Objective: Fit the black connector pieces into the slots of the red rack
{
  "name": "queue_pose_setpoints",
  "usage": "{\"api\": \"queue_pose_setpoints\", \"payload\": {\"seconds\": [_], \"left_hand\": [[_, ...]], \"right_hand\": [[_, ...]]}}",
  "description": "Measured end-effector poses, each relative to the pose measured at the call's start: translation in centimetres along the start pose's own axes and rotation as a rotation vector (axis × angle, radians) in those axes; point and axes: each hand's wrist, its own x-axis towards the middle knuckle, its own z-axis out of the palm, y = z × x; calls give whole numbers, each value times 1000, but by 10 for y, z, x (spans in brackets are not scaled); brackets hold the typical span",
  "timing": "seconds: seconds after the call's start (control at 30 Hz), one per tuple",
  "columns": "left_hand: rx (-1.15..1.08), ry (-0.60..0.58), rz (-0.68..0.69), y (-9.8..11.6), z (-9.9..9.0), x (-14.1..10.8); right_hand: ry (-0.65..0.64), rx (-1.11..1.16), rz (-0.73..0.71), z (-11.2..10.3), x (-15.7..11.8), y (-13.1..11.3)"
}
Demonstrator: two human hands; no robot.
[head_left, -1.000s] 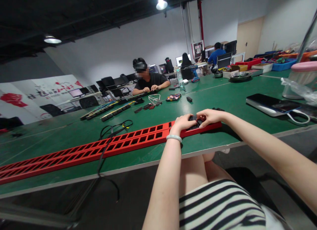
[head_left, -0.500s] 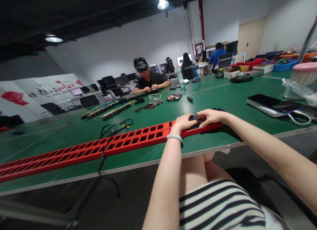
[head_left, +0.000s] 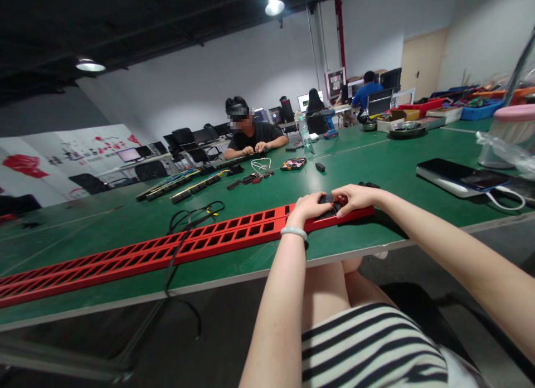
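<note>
- Evidently, the left hand had its fingers bent over black parts at the right end of the red slotted rack; whether it pinched them could not be told.
- At its 3 o'clock, the right hand curved thumb and fingers about the same parts; grip unclear.
- From the hands, the rack ran towards 9 o'clock, crossed by a black cable.
- A black block lay at 12 o'clock, a phone at 3.

2 lit ceiling lamps, pale walls.
</note>
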Motion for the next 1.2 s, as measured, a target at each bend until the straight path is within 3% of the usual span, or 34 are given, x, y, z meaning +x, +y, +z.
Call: {"api": "queue_pose_setpoints", "payload": {"seconds": [0.37, 0.53, 0.73, 1.2], "left_hand": [[-3, 17, 37, -6, 3, 3], [-1, 19, 25, -6, 4, 4], [-8, 24, 10, -3, 3, 3], [-18, -1, -26, -1, 2, 2]], "right_hand": [[15, -72, -8, 0, 1, 4], [-38, -49, 3, -6, -2, 1], [28, -42, 67, -6, -2, 2], [8, -114, 45, -5, -3, -3]]}}
